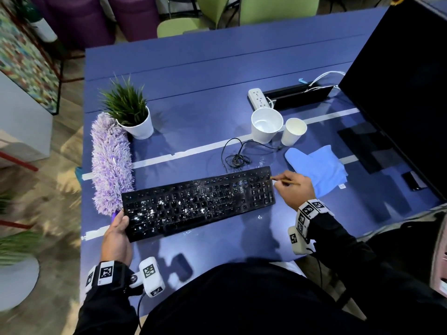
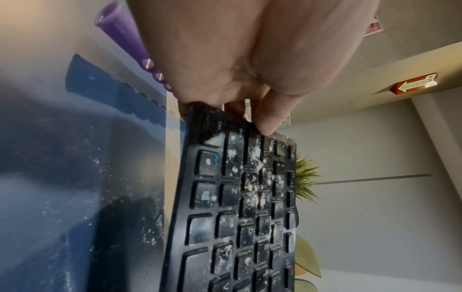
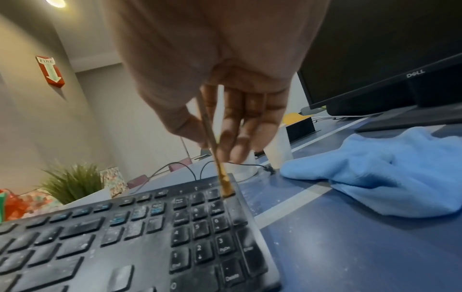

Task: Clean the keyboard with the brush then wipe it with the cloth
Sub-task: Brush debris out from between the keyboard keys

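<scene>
A black, flat plastic keyboard (image 1: 198,201) speckled with white dust lay slanted across the blue bench (image 1: 217,73). The left hand (image 1: 118,235) gripped its left end, thumb over the top edge and fingers (image 2: 266,118) curled beneath. The right hand (image 1: 294,187) pinched a thin wooden-handled brush (image 3: 215,146), its tip touching the number pad's upper right corner. A crumpled light-blue cloth (image 1: 319,169) rested just right of the keyboard. Behind stood 2 white paper cups (image 1: 266,124), and a fluffy purple duster (image 1: 110,160) lay beside a potted green plant (image 1: 129,110).
</scene>
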A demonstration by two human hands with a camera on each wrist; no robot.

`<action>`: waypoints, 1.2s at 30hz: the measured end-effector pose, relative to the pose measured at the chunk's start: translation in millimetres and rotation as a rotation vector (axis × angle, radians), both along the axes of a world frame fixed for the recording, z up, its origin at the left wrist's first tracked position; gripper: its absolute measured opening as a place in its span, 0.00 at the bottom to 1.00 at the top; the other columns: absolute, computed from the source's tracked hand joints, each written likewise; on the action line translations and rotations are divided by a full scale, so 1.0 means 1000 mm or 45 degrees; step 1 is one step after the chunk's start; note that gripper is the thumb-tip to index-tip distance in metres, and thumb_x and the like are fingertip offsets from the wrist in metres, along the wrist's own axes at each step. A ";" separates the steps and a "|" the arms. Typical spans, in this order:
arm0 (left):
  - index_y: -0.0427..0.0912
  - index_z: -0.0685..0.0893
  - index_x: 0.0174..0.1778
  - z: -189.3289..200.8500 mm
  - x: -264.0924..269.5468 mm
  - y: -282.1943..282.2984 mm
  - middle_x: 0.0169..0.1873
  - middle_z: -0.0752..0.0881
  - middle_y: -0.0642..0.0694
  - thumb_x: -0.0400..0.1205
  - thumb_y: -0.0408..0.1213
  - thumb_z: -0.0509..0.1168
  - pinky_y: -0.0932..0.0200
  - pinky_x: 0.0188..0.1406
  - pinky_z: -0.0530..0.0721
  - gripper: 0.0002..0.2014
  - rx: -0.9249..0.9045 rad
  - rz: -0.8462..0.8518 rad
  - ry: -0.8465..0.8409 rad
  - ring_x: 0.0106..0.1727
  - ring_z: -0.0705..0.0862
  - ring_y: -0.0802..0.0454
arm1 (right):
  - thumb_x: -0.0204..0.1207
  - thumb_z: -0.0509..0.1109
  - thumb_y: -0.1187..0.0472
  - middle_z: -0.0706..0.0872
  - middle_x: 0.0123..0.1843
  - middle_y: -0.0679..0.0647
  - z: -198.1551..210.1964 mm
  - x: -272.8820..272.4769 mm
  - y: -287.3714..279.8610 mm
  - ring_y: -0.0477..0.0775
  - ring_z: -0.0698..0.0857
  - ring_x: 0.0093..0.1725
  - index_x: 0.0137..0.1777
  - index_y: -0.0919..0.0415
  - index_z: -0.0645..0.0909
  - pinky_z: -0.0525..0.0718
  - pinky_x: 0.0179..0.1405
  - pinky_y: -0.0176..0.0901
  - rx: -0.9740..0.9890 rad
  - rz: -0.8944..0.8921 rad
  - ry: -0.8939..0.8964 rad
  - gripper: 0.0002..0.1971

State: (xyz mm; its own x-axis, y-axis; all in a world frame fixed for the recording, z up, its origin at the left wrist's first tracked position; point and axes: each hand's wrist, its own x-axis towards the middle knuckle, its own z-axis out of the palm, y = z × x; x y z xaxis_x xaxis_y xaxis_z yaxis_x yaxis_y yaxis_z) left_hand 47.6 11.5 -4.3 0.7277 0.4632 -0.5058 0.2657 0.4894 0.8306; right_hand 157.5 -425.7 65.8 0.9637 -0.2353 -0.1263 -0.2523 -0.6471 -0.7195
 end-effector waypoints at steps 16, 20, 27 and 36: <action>0.35 0.67 0.80 0.007 0.000 0.000 0.76 0.74 0.37 0.86 0.27 0.51 0.45 0.79 0.67 0.24 -0.003 0.038 0.058 0.77 0.73 0.44 | 0.69 0.71 0.57 0.89 0.39 0.47 0.001 0.000 0.004 0.54 0.87 0.41 0.39 0.46 0.88 0.86 0.47 0.44 -0.119 0.051 0.145 0.05; 0.34 0.68 0.79 0.012 -0.001 -0.004 0.75 0.75 0.36 0.87 0.27 0.50 0.47 0.79 0.68 0.23 0.006 0.021 0.033 0.76 0.75 0.45 | 0.70 0.71 0.58 0.89 0.36 0.42 0.004 0.004 -0.002 0.44 0.86 0.36 0.42 0.51 0.88 0.84 0.44 0.41 0.009 -0.096 0.071 0.05; 0.35 0.69 0.80 0.016 -0.001 -0.005 0.75 0.76 0.37 0.87 0.27 0.50 0.46 0.79 0.68 0.23 0.014 0.012 0.030 0.76 0.75 0.45 | 0.63 0.66 0.49 0.91 0.41 0.43 0.002 0.009 0.000 0.51 0.88 0.42 0.32 0.37 0.83 0.88 0.47 0.48 -0.035 0.033 0.151 0.05; 0.34 0.67 0.80 0.024 -0.002 -0.011 0.76 0.74 0.36 0.87 0.26 0.50 0.46 0.76 0.70 0.23 -0.003 0.030 0.010 0.76 0.74 0.44 | 0.69 0.72 0.60 0.89 0.34 0.45 0.005 0.011 -0.001 0.48 0.87 0.36 0.39 0.47 0.87 0.85 0.43 0.40 0.002 0.026 0.094 0.06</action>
